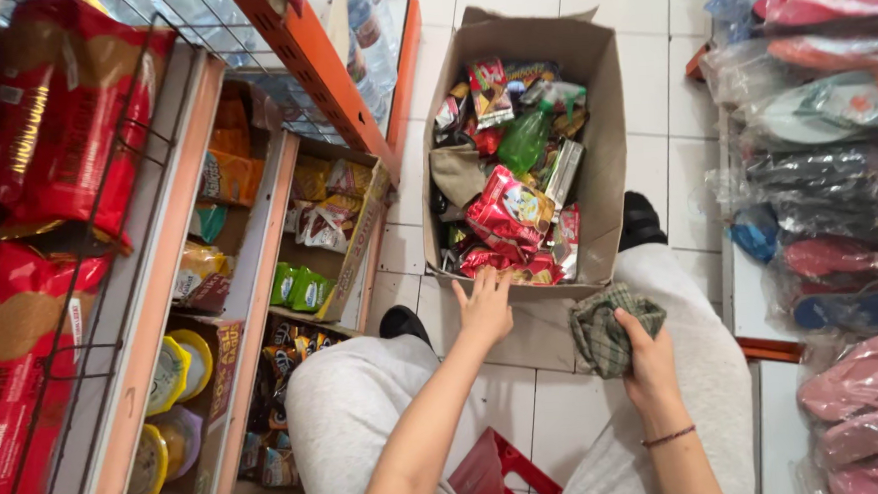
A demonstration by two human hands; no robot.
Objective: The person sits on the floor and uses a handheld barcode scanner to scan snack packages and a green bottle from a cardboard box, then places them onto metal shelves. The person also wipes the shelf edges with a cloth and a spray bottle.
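Left hand (485, 310), fingers spread flat, rests on the near rim of the cardboard box (598, 118); box long axis runs away from the person; right hand (647, 351) grips a crumpled checked cloth (604, 329) just beside the rim's right corner.

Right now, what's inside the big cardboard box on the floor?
The cardboard box holds red snack packets, a green plastic bottle and other wrapped packets. The left hand rests on its near rim. Whatever lies under the top layer is covered.

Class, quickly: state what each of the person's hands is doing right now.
Left hand: open, fingers on the cardboard box rim.
Right hand: closed on a checked cloth.
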